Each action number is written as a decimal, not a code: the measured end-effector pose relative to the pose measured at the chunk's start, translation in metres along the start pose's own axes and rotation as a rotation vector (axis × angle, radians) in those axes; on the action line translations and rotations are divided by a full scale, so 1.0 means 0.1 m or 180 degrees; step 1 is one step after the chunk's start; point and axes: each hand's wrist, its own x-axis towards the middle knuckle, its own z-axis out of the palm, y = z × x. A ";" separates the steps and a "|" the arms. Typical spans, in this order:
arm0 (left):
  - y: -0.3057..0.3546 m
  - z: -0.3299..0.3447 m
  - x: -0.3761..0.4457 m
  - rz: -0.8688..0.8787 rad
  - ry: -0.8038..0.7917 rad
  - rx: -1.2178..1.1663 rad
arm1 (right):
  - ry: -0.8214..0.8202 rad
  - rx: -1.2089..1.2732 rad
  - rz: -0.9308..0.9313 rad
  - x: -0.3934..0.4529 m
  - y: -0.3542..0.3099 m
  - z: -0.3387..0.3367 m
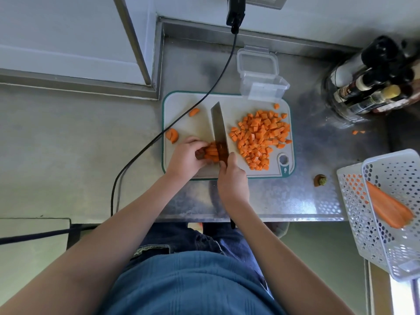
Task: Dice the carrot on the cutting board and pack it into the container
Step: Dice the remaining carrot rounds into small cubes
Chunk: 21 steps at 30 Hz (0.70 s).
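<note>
A white cutting board (188,103) with a teal rim lies on the steel counter. My left hand (185,159) grips a bundle of carrot strips (211,153) on the board's near left. My right hand (231,180) grips the handle of a broad knife (218,126), whose blade stands against the strips. A heap of diced carrot (261,137) covers the board's right half. Two larger carrot pieces (172,135) (194,112) lie at the board's left. The clear plastic container (264,87) stands just beyond the board's far edge, its lid (256,62) hinged open behind it.
A black cable (181,123) crosses the board's left corner from the wall. Bottles (372,80) stand in a holder at the far right. White perforated baskets (386,212) at the right hold carrot peel. A carrot stub (320,180) and small bits (358,132) lie on the counter.
</note>
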 end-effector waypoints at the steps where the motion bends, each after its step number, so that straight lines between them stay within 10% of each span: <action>1: 0.01 0.00 0.00 0.0010 -0.0002 -0.0017 | 0.0034 0.0107 0.0043 -0.01 0.03 -0.01; 21: -0.03 0.00 -0.07 0.0158 0.0161 0.0012 | -0.0072 0.0226 -0.0042 -0.07 -0.01 0.00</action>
